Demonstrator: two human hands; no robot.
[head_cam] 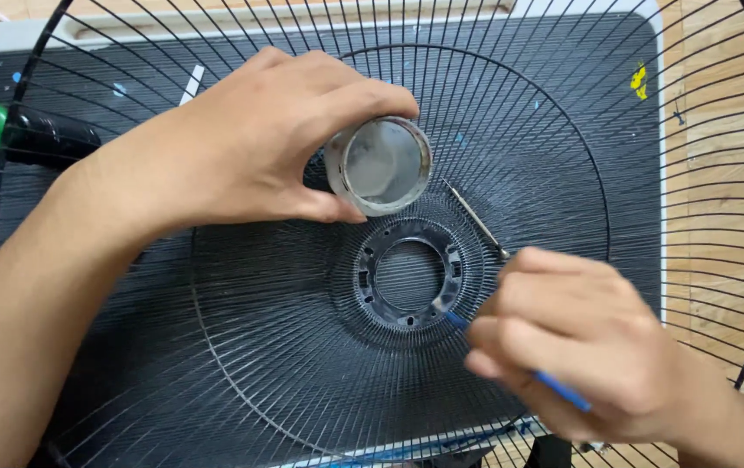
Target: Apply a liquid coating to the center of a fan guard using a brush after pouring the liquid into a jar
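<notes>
A black wire fan grille lies flat in front of me, with a black plastic ring hub at its centre. My left hand holds a small round grey cup tilted on its side just above the hub, its open mouth facing me. My right hand grips a thin blue-handled tool, whose tip touches the lower right edge of the hub ring. A slim metal rod lies on the grille just above my right hand.
The grille rests on a black ribbed mat with a white border, flecked with paint. A black cylinder with a green cap lies at the left. Wooden floor shows at the right.
</notes>
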